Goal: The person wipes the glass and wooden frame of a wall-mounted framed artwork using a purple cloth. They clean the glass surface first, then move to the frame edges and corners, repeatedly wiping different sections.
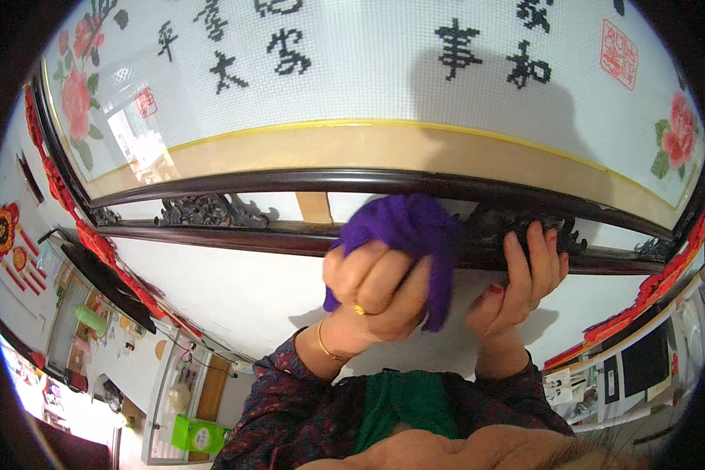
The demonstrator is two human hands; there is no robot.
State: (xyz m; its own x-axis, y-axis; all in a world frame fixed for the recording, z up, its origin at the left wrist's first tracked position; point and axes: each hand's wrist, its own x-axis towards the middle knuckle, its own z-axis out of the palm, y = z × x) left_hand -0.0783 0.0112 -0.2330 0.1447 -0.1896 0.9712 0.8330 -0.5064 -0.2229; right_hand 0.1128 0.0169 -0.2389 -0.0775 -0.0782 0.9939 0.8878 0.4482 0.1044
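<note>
Bunched in my left hand (379, 294) is a purple cloth (411, 226), pressed against the dark wooden lower rail (270, 233) of a large picture frame. A loose end of the cloth hangs beside my fingers. My right hand (520, 279) is raised to the right of it, fingers spread and fingertips at the dark carved openwork (493, 226) between the frame's two bars; it holds no loose thing. Above both hands, the framed cross-stitch picture (341, 94) shows black characters and pink flowers. The cloth hides part of the rail.
Red knotted hangings (97, 241) border the frame on both sides. At left are a round red-and-gold ornament (3, 232), a white surface with a green bottle (91, 319), and a green packet (198, 435) low down. Shelving with dark panels (646, 358) stands at right.
</note>
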